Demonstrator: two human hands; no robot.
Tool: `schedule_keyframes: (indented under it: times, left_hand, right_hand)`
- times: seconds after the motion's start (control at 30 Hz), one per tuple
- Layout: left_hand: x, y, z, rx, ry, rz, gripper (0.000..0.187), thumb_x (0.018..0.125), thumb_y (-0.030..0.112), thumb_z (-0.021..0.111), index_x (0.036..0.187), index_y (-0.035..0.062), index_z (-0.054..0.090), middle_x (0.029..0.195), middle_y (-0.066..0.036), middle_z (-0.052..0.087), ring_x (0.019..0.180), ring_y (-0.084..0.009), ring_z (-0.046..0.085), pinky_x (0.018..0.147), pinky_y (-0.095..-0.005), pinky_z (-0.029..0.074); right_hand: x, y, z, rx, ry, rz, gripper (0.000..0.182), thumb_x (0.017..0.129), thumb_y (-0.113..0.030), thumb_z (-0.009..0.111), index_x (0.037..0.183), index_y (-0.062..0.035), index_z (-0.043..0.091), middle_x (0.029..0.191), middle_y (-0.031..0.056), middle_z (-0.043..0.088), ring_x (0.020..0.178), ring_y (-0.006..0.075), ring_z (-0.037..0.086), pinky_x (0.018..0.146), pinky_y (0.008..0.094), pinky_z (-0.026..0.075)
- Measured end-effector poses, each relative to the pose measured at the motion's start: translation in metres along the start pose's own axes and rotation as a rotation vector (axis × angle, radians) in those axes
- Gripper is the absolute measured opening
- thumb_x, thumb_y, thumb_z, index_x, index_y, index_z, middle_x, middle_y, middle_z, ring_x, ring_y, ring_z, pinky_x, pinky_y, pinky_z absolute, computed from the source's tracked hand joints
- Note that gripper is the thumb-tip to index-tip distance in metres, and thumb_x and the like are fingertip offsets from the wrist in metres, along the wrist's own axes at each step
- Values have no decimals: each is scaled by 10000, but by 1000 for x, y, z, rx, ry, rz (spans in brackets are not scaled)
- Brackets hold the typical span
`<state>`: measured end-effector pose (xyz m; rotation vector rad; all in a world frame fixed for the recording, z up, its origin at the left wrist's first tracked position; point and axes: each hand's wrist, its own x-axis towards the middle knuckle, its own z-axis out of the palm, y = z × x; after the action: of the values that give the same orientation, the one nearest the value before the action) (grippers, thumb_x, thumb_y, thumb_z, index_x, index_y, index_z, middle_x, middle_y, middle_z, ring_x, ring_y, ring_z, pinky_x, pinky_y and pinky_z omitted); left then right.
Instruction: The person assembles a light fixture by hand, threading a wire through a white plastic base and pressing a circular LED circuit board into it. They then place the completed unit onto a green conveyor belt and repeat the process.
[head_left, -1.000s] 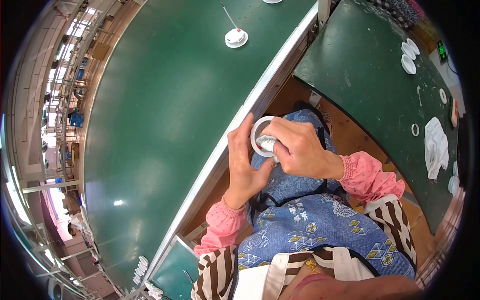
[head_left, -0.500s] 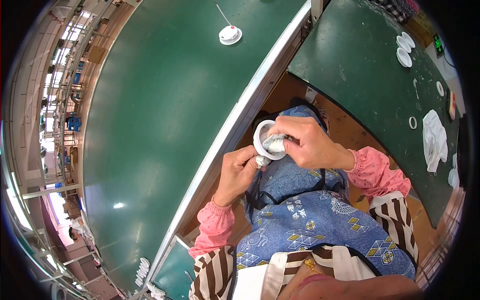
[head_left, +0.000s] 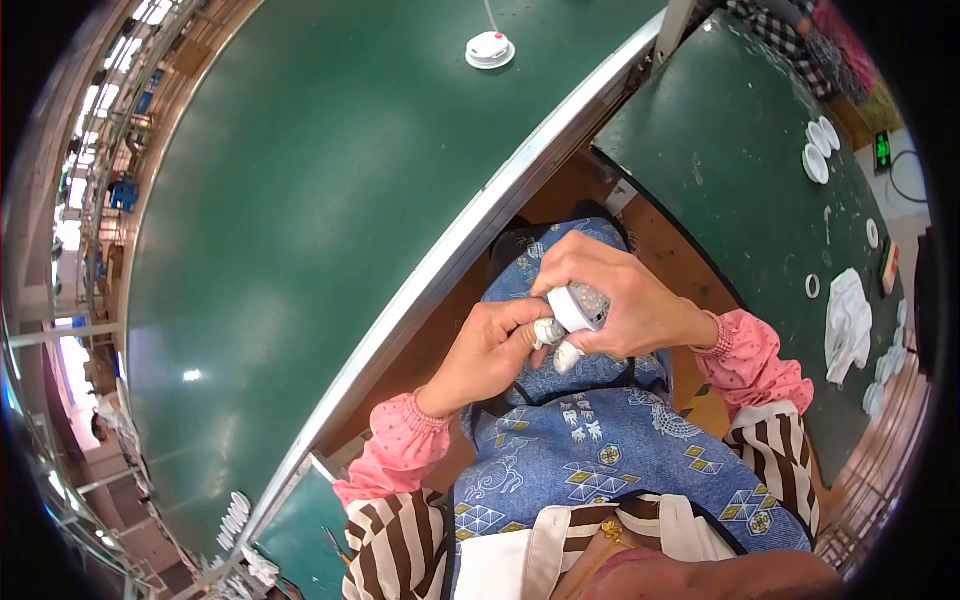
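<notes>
A small white round housing (head_left: 570, 311) with a face of many small dots is tilted on edge above my lap. My right hand (head_left: 630, 305) is closed around it from the right, fingers over the top and thumb below. My left hand (head_left: 488, 352) pinches at its left edge. White wraps, smudged grey, cover both thumb tips. What lies under the left fingers is hidden. Beyond the hands, a white round device (head_left: 490, 48) with a red dot and a thin rod or wire sits on the green work surface (head_left: 330, 200).
A metal rail (head_left: 440, 270) runs diagonally left of my hands. On the right green table (head_left: 690, 150) are white round covers (head_left: 817, 162), a white ring (head_left: 812, 287), a crumpled white cloth (head_left: 848, 325) and a red-and-white box (head_left: 889, 265). Several white discs (head_left: 233, 520) stand at lower left.
The white housing has turned from its open, hollow side to show its dotted face. My right fingers have moved from inside it to around its outside. The view has shifted slightly.
</notes>
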<state>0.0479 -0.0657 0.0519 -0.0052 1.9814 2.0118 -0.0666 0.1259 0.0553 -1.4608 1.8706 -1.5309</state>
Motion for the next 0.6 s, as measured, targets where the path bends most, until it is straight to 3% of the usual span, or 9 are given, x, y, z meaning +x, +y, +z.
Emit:
schedule_keyframes:
  times: [0.27,0.47,0.6]
  left_hand:
    - [-6,-7,2,-178,2,-81,191,1022,104,555,941,13,701,651,35,550,601,-39,471,547,-234,379]
    - [0,-21,3,-146,115,-44,186,1010,70,535,940,19,699,651,32,559,585,-39,473,528,-234,374]
    - [5,-25,15,-79,253,0,198,998,34,510,933,19,697,653,25,576,587,-38,492,518,-231,371]
  right_hand:
    - [4,4,-4,106,-67,47,439,626,18,793,1039,-38,655,1085,121,623,1068,303,617,942,391,485]
    - [9,19,4,180,-84,198,450,724,-90,780,1157,-41,669,1113,117,636,1095,313,617,971,393,479]
    - [13,21,18,-59,117,106,428,797,-133,741,1206,-44,651,1087,126,636,1047,308,626,928,389,488]
